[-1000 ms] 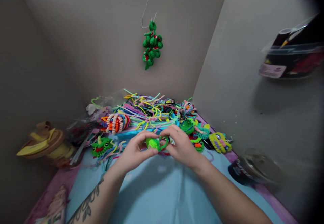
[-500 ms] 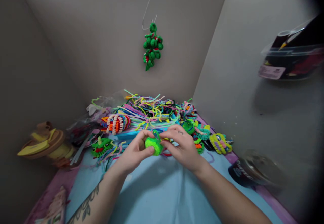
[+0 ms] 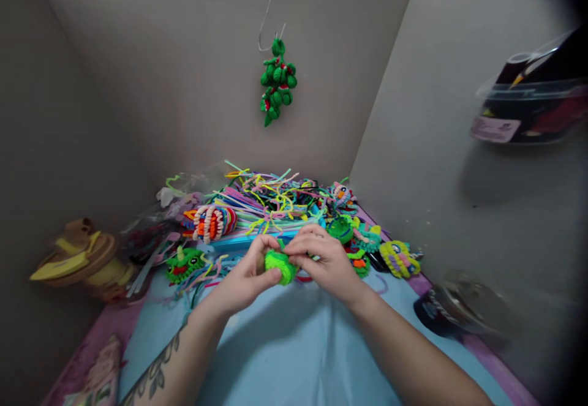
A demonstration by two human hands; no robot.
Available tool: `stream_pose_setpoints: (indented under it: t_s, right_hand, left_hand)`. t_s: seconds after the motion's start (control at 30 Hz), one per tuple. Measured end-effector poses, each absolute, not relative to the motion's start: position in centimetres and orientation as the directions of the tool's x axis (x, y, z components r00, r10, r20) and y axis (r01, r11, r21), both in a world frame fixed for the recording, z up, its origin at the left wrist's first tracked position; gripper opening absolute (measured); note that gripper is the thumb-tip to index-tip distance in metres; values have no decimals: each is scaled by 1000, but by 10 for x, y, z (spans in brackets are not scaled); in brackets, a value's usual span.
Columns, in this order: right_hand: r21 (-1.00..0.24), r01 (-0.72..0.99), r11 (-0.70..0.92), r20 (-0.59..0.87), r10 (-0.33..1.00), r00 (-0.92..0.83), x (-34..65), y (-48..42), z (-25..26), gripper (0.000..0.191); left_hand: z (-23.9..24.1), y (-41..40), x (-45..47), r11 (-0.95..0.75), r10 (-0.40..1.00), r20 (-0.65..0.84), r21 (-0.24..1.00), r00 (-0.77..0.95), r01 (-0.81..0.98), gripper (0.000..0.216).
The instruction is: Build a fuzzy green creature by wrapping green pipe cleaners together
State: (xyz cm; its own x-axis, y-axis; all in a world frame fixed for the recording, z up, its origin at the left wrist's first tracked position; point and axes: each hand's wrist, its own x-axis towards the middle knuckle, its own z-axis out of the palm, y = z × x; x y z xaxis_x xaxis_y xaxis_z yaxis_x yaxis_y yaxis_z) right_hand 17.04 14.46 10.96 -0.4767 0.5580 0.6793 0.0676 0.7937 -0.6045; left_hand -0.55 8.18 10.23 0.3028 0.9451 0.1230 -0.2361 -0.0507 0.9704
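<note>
Blue cloth (image 3: 294, 357) covers the desk nearest the camera. Above it, left hand (image 3: 243, 280) and right hand (image 3: 321, 262) both pinch a neon green fuzzy ball (image 3: 278, 265), fingers closed on it from each side, just over the cloth. Behind: pile of coloured pipe cleaners (image 3: 271, 201), small fuzzy figures (image 3: 399, 258) at right. Farther back, a green bunch (image 3: 277, 81) hangs on the grey wall.
</note>
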Motion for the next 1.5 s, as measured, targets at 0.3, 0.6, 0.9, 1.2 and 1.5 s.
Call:
stream_pose_setpoints:
  t_s: [0.3,0.6,0.9,1.2,1.5]
  right_hand:
    - [-609,132,782,595,561,-576,167,149,108,11]
    - [-501,220,837,609,522,-598,173,150,113,19]
    - [-360,364,859,614,512,-600,189,158,120,10]
    - [-317,327,890,833,426,-352,202,130,141,16]
    - [-611,318,725,743,664,-86,195,151,128,18]
  left_hand:
    - [103,82,-5,-84,967,115,986,228,-143,32]
    - [101,87,-15,-180,967,185,983,174,-41,29]
    - [97,95,-24,-108,994,109,990,0,-92,29]
    - [95,100,-22,-17,999,11,991,42,133,29]
    - [99,93,-19,-71,996,91,890,24,-449,41]
